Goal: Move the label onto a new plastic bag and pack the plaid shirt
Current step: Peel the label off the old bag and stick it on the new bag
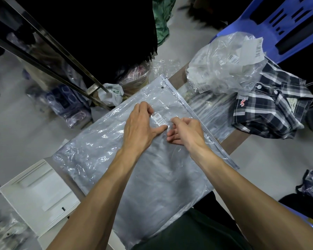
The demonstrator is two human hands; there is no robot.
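A clear zip-top plastic bag (134,170) lies flat in front of me, its zipper edge running along the right side. A white barcode label (160,119) sits on the bag's upper part. My left hand (140,125) presses beside the label, thumb and fingers touching its near and far ends. My right hand (185,130) rests on the bag just right of the label, its fingertips at the label's near corner. The folded black-and-white plaid shirt (273,107) lies to the right, apart from both hands.
A crumpled heap of used plastic bags with barcode labels (226,67) sits behind the shirt, before a blue plastic chair (278,20). A white box (38,193) stands at lower left. A metal rack with dark hanging clothes (61,49) and bagged goods fill the upper left.
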